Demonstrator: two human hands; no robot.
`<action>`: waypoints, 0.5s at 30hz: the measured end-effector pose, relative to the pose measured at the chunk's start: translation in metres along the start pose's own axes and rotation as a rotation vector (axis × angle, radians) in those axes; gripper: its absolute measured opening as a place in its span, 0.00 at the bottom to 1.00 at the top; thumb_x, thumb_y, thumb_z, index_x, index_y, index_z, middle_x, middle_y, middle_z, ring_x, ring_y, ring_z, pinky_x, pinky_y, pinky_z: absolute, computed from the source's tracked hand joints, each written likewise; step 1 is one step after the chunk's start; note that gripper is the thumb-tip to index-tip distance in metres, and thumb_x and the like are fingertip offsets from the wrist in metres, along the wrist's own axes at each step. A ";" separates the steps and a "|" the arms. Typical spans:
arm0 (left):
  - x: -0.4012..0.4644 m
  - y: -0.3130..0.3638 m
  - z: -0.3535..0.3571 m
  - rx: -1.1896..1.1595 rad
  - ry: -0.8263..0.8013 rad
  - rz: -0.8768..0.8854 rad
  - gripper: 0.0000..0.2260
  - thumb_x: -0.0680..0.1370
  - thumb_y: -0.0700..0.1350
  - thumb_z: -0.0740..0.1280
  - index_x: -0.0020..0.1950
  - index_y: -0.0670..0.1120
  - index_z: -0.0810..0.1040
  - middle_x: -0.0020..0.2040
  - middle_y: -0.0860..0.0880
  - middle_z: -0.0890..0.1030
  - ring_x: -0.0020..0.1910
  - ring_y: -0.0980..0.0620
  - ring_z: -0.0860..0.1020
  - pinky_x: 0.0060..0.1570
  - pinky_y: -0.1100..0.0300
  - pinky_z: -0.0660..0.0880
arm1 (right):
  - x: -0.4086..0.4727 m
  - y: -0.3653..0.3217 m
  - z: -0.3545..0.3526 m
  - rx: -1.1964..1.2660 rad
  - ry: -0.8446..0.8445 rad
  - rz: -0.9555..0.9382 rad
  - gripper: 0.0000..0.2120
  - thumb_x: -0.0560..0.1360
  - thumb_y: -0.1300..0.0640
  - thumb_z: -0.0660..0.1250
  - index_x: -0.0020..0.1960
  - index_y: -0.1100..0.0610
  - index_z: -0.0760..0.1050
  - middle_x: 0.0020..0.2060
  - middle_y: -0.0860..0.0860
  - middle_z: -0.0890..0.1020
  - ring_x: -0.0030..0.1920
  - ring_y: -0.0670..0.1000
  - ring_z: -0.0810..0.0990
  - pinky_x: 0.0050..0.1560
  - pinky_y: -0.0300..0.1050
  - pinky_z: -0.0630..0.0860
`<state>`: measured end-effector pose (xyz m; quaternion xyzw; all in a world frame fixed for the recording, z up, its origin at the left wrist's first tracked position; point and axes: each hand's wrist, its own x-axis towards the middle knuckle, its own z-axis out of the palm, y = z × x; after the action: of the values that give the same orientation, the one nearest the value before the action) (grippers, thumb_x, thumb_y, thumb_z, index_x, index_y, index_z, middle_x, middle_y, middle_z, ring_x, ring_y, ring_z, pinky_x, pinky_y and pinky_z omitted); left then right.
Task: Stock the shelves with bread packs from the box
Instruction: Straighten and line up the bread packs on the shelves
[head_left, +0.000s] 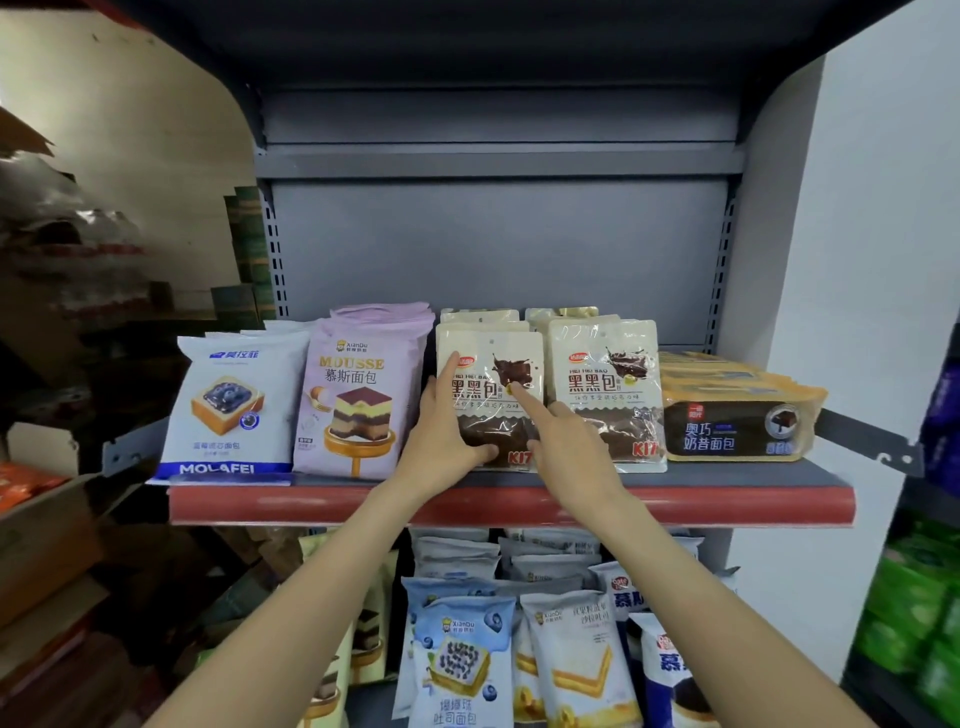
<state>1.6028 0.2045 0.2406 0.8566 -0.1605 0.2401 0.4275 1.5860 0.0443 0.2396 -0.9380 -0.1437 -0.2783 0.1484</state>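
The chocolate bread pack (491, 400), cream-coloured with a dark window at its bottom, stands upright at the near edge of the grey shelf (737, 475), in the middle of the row. The left hand (444, 441) grasps it by its left side, thumb across the lower front and the forefinger lying straight up along the left edge. The right hand (563, 447) is released, its forefinger stretched out and touching the front of the pack near the middle, the other fingers loosely folded and holding nothing. More packs of the same kind stand behind it.

Just to the right stands a second chocolate pack (608, 395), touching the first. Further right lies a flat stack of orange-and-dark packs (737, 426). To the left stands a lilac mousse bread pack (358, 405), and beyond it, at the left end, a white blueberry pack (234, 405) tilted back a little. A red strip (727, 506) runs along the front edge of the shelf. Below it, on the lower shelf, stand blue-and-white bread packs (462, 660). Cardboard boxes (41, 525) sit at the far left.
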 end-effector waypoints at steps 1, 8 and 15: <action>-0.002 0.001 -0.001 0.019 0.008 0.008 0.51 0.66 0.41 0.77 0.77 0.54 0.46 0.77 0.49 0.55 0.73 0.55 0.58 0.64 0.67 0.56 | -0.001 0.001 0.000 0.014 -0.003 -0.002 0.34 0.77 0.64 0.59 0.76 0.43 0.50 0.51 0.55 0.74 0.48 0.59 0.77 0.45 0.51 0.74; -0.020 0.016 -0.014 0.073 0.022 0.063 0.44 0.71 0.42 0.72 0.77 0.54 0.45 0.77 0.52 0.54 0.72 0.61 0.55 0.61 0.72 0.56 | -0.012 -0.001 -0.014 -0.024 0.021 -0.053 0.30 0.80 0.59 0.58 0.76 0.42 0.50 0.48 0.54 0.74 0.43 0.57 0.77 0.41 0.49 0.75; -0.054 0.028 -0.056 0.225 -0.031 0.067 0.30 0.76 0.48 0.67 0.75 0.55 0.58 0.74 0.50 0.63 0.72 0.52 0.62 0.68 0.54 0.64 | -0.032 -0.019 -0.040 -0.089 0.137 -0.088 0.20 0.80 0.57 0.59 0.71 0.52 0.65 0.57 0.54 0.76 0.42 0.56 0.81 0.35 0.44 0.70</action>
<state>1.5290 0.2375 0.2584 0.8970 -0.1675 0.2573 0.3179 1.5344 0.0417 0.2570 -0.9152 -0.1619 -0.3543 0.1034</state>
